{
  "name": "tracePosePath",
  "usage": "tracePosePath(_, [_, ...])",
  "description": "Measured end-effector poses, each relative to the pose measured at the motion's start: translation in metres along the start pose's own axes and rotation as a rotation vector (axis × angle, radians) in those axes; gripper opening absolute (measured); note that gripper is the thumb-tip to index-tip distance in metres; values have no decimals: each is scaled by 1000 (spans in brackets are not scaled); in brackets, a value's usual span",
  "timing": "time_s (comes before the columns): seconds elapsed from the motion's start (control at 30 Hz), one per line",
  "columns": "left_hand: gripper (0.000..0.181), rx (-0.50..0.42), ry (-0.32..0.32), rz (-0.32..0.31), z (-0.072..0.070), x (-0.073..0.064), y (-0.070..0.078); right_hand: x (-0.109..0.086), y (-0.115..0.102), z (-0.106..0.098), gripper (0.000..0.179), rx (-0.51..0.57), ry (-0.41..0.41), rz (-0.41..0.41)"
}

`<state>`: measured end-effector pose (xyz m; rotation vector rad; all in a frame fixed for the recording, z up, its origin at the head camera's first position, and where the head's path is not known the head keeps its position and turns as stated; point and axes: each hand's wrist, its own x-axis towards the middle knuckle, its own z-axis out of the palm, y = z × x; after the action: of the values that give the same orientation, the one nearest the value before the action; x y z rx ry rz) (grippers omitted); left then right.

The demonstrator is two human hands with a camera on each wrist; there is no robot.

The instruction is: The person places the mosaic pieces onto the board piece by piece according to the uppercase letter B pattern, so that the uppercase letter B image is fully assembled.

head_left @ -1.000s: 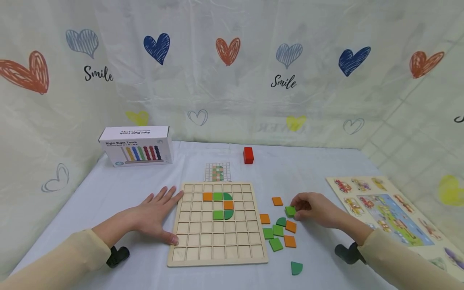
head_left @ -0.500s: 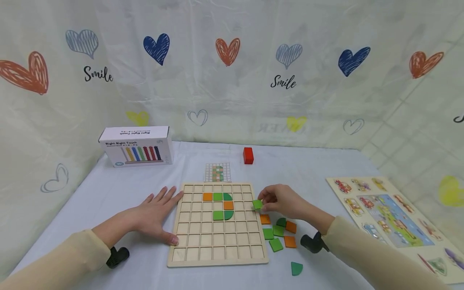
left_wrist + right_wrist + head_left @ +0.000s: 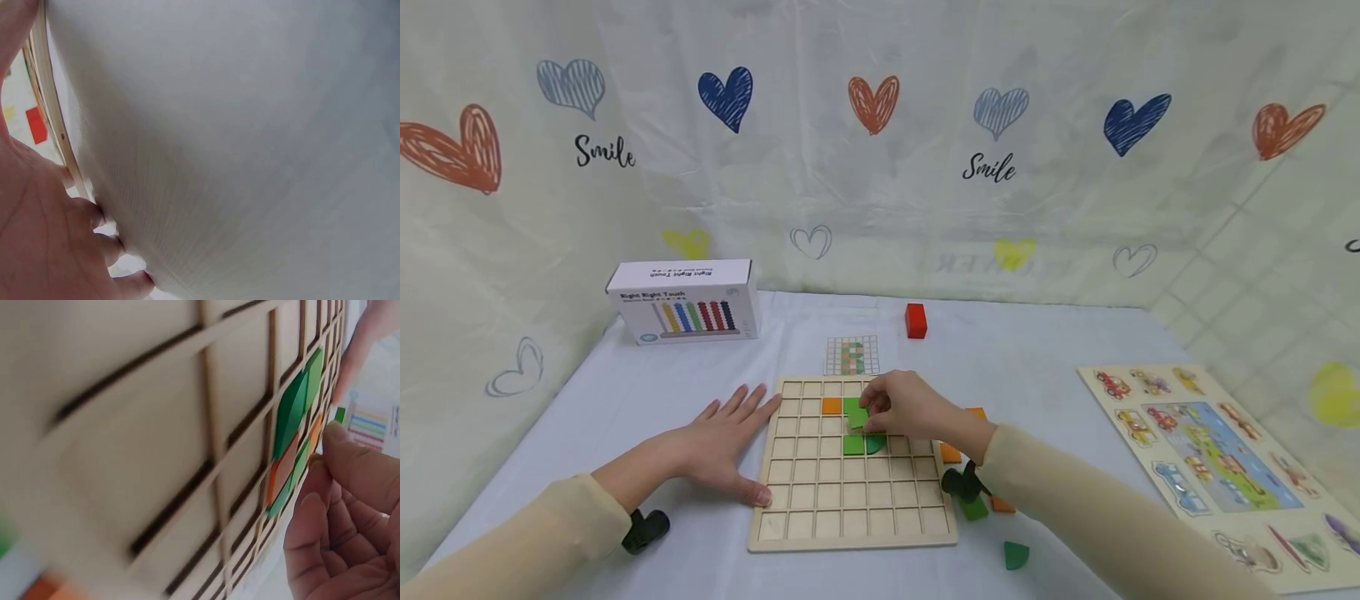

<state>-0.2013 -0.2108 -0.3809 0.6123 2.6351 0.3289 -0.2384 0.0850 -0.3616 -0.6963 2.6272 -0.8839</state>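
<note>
Right hand (image 3: 910, 406): thumb and fingers pinching one light green square tile (image 3: 858, 417), carried over the upper middle of the grid board; whether the tile touches the wood cannot be told. Left hand (image 3: 718, 446): palm down, fingers extended and spread, gripping no object, index fingertip and thumb at the board's left edge. Hands apart, on opposite sides of the held tile. Grid board (image 3: 805, 498): pale wood, square cells, flat on a white tablecloth (image 3: 1045, 358). Set in its cells, by the head and right wrist views together: two orange squares (image 3: 832, 406), two light green squares (image 3: 853, 445), the upper one partly covered by the held tile, and two dark green quarter-rounds (image 3: 875, 444). Loose at the board's right, some under the right forearm: orange tiles (image 3: 951, 453), a green square (image 3: 975, 509), and, nearer the person, a dark green quarter-round (image 3: 1017, 556) lying alone. Beyond the board's far edge: a printed pattern card (image 3: 852, 355); behind it and to the right, a red block (image 3: 915, 321). Far left: a white box (image 3: 683, 302) lettered "Right Right Touch". Far right: a picture puzzle board (image 3: 1213, 393). Backdrop (image 3: 880, 192): pale sheet, printed hearts and "Smile".
</note>
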Motion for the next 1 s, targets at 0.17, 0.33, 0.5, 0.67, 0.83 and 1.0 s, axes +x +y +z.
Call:
tracePosePath(0.17, [134, 1, 2, -2, 0, 1, -1, 12, -15, 12, 19, -20, 2, 34])
tracePosePath(0.33, [135, 3, 3, -2, 1, 2, -2, 20, -23, 21, 17, -55, 7, 60])
tracePosePath(0.5, [135, 3, 0, -2, 2, 3, -4, 24, -28, 26, 17, -72, 9, 60])
tracePosePath(0.67, [135, 1, 1, -1, 2, 3, -4, 26, -32, 27, 17, -89, 5, 60])
tracePosePath(0.83, [135, 0, 3, 1, 1, 2, -3, 28, -35, 28, 16, -113, -3, 62])
tracePosePath(1.0, [134, -1, 0, 0, 0, 2, -2, 28, -36, 27, 17, -134, -13, 64])
